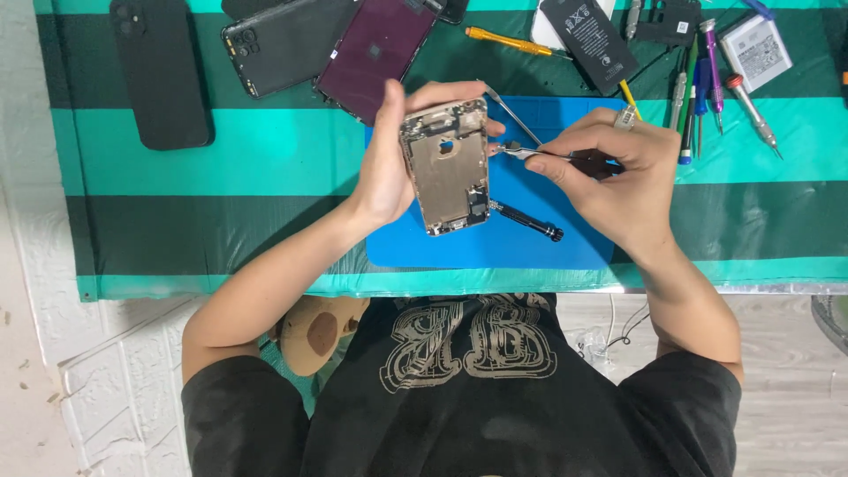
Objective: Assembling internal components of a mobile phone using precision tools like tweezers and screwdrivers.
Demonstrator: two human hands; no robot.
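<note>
Blue mat [530, 247] under held phone shell [446, 168]

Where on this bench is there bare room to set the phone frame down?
Bare patches: the striped cloth between the black phone and the blue mat, and the cloth's right end below the screwdrivers. The mat's lower left is also bare. The top edge is crowded with phones, a battery and tools.
</note>
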